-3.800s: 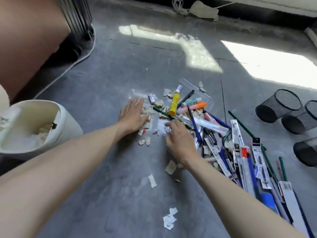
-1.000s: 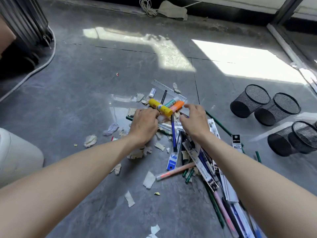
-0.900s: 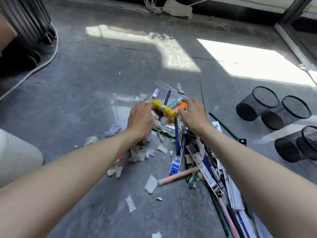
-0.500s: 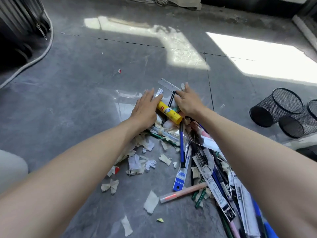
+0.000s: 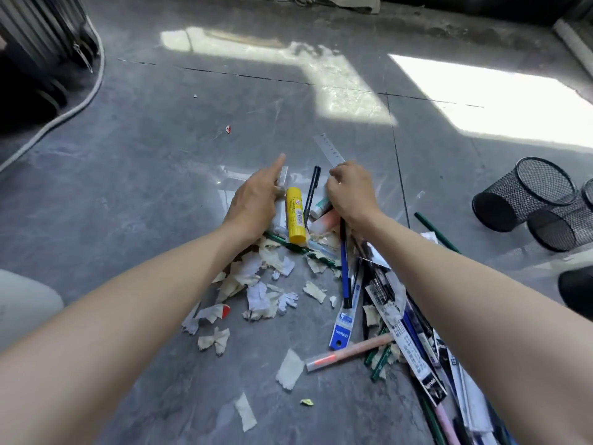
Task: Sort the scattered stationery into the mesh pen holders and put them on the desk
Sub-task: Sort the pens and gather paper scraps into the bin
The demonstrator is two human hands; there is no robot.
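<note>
Stationery lies heaped on the grey floor: a yellow glue stick (image 5: 295,216), a black pen (image 5: 311,191), a green-capped marker (image 5: 321,207), an orange marker (image 5: 324,223), a blue pen (image 5: 344,268), a pink pen (image 5: 348,351) and packaged refills (image 5: 404,332). My left hand (image 5: 256,200) lies flat and open just left of the glue stick, fingers pointing away. My right hand (image 5: 351,194) curls over the markers, by the near end of a clear ruler (image 5: 329,149); its grip is hidden. Black mesh pen holders (image 5: 526,194) (image 5: 564,224) lie tipped over at the right.
Torn paper scraps (image 5: 266,284) litter the floor in front of the pile. A third mesh holder (image 5: 577,290) shows at the right edge. A white bin (image 5: 25,300) stands at the left, and a white cable (image 5: 73,107) runs past a ribbed dark case (image 5: 41,24) at the top left.
The view has shifted closer over the pile. Both hands have stayed at its far end; the glue stick has turned from slanted to nearly upright in view, and my right hand's fingers have curled.
</note>
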